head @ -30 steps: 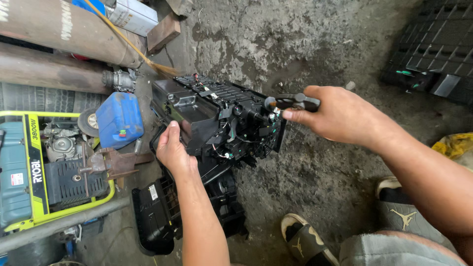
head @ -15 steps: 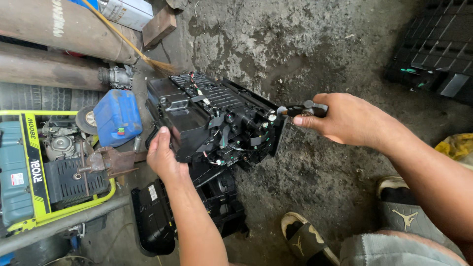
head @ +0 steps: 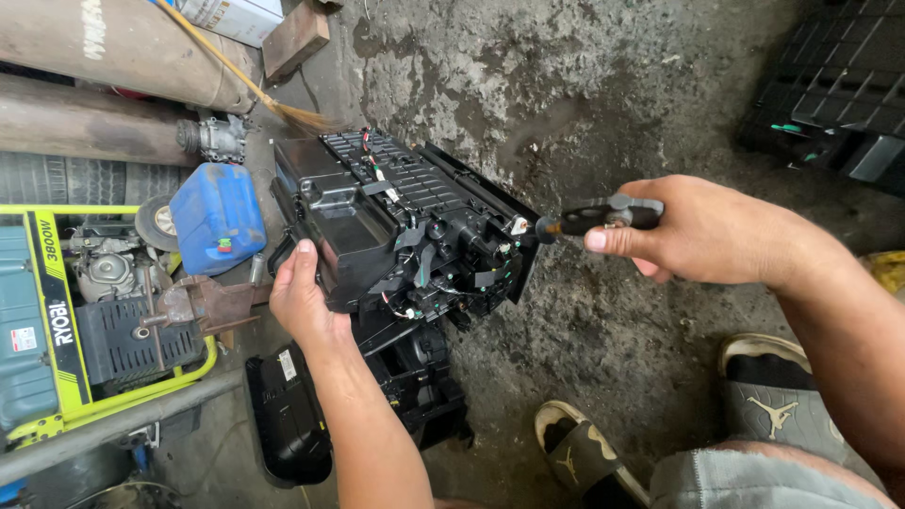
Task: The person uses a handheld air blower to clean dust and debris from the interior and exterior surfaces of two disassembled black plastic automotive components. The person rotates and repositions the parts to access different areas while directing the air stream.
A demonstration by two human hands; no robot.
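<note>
At the far left stands a generator [head: 57, 330] with a yellow-green tube frame and a teal body. Behind it lie two big rusty cylinders [head: 104, 94] and a worn tyre [head: 75, 179]. Just right of the generator, a blue plastic canister [head: 219, 217] rests on the ground near a small grey wheel [head: 156, 222], and a rusty metal bracket [head: 203, 303] lies below the canister.

The left hand [head: 304, 300] grips the near left edge of a black plastic heater housing [head: 396, 226]. Its thumb points up along the housing side, and the other fingers are curled under the housing, so I cannot see them fully. The housing is lifted above the concrete floor [head: 584, 113] and tilted, with its ribbed top face turned up toward the camera. Small wires and connectors show on this face and on the right end. Under the housing, another black plastic casing [head: 292, 424] lies on the floor, partly hidden by the left forearm.

The right hand [head: 698, 231] is to the right of the housing. Its fingers are closed around the handle of a screwdriver [head: 603, 217], with the thumb pressed along the lower side. The screwdriver lies nearly level, and its tip meets the right end of the housing.

At the bottom right, two feet in black sandals [head: 782, 405] stand on the floor. At the top right corner, more black plastic car parts [head: 839, 94] rest on the floor, well apart from the hands.
</note>
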